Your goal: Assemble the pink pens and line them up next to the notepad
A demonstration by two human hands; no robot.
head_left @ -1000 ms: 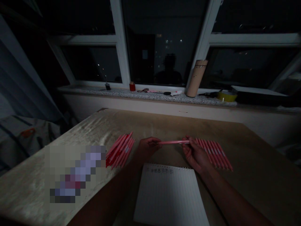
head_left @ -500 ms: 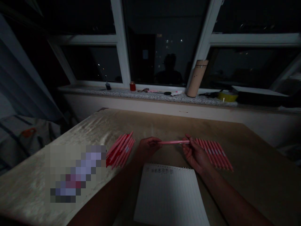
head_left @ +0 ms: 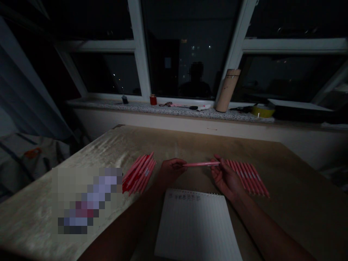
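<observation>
Between my two hands a slim pink pen (head_left: 199, 164) is held level above the spiral notepad. The fingertips of my left hand (head_left: 172, 169) pinch its left end. My right hand (head_left: 226, 177) has its thumb and fingers closed on the other end, near a pale label. Beyond my right hand, several similar pink pens (head_left: 248, 177) lie side by side in a neat row. Left of my left hand is a looser bundle of pink pens (head_left: 141, 172), partly over something red. The lined notepad (head_left: 198, 224) lies open below, with a line of faint writing at its top.
A blurred-out long object (head_left: 92, 195) lies on the table (head_left: 179, 141) at left. On the windowsill (head_left: 108, 105) stand a small red jar (head_left: 153, 100), a tan tumbler (head_left: 228, 90) and a yellow tape roll (head_left: 263, 111). A curtain (head_left: 29, 87) hangs at far left.
</observation>
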